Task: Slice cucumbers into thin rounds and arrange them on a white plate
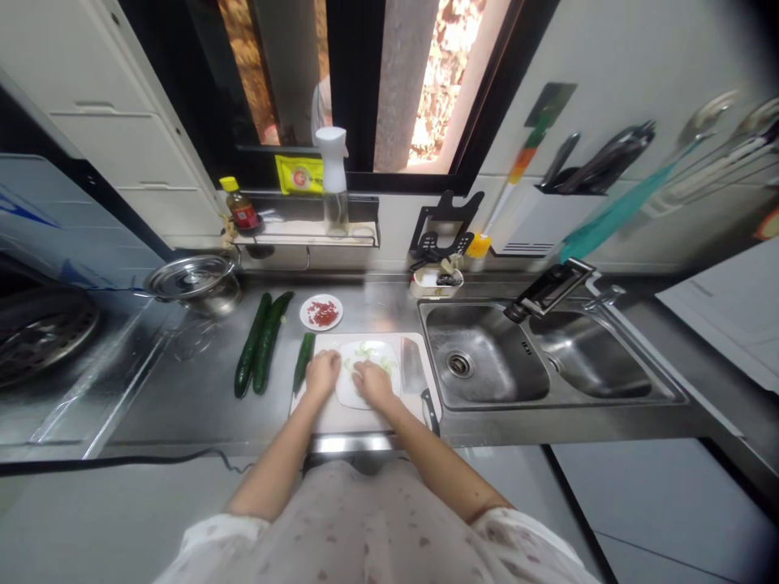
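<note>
Head view: we look down on a cutting board point(341, 418) lying on the steel counter point(182, 389); the board is our landmark.
Left hand point(321, 371): loosely curled, knuckles up, at the plate's left rim over the board. We judge that it steadies the plate, though we cannot tell whether it grips the rim.
Right hand point(372, 381): palm down, fingers bent onto the food. We cannot tell whether they pinch anything.
Plate point(346, 393): white, on the middle of the board, close under both hands.
Cucumber pieces point(365, 350): pale green, on the plate's far side.
Cleaver point(412, 367): flat along the board's right edge, likely parked there so both hands are free.
Cut cucumber point(303, 361): at the board's left edge, within reach.
Whole cucumbers point(261, 345): two, side by side, left of the board.
Small dish point(321, 312): just behind the board, holding red chopped bits.
Sink point(487, 365): right of the board.
</note>
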Available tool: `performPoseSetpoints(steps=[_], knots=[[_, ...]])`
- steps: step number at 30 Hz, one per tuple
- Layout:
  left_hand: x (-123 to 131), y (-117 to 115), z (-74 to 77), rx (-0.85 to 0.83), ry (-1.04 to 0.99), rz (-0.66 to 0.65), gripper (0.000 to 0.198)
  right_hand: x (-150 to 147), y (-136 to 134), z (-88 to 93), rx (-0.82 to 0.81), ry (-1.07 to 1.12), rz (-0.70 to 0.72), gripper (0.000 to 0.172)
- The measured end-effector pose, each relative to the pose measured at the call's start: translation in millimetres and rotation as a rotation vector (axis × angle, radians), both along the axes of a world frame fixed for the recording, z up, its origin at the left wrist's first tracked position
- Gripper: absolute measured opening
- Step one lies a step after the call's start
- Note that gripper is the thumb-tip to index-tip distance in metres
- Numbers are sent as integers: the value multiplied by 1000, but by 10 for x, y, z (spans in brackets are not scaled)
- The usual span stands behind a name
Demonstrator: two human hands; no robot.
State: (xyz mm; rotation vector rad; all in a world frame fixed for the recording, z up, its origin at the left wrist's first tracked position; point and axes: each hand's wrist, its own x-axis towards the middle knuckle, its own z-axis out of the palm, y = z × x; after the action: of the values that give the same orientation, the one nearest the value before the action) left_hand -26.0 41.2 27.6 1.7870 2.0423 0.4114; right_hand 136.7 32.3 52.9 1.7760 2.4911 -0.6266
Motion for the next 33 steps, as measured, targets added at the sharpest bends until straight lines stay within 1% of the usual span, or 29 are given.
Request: performPoseSetpoints(steps=[2,4,8,11,13,15,20,23,27,33], knots=[[-106,-26,1,13,5,94,25,64,-22,42,2,46,-25,30],[-215,-52,-15,2,6,156,27,134,-68,73,3,85,-56,30],[-349,-98,-78,-19,-17,189,29,268,-223,86,38,186,-113,29],[-361,-113,-105,-25,-11,163,31,359,-358,61,58,293,-133,28],[-339,-99,-92,-26,18,125,32,414,-431,44,65,343,-148,29],[-303,-60,-48,-31,75,77,33,465,-480,38,71,379,-154,30],[-209,97,102,-7,316,-51,29,547,-507,89,90,433,-184,30],[-186,159,129,-11,387,-97,29,568,-505,132,95,447,-211,29],[-180,173,92,-37,409,-122,30,595,-525,161,96,456,-241,30],[-178,173,54,-55,385,-97,30,638,-547,139,101,444,-252,28]])
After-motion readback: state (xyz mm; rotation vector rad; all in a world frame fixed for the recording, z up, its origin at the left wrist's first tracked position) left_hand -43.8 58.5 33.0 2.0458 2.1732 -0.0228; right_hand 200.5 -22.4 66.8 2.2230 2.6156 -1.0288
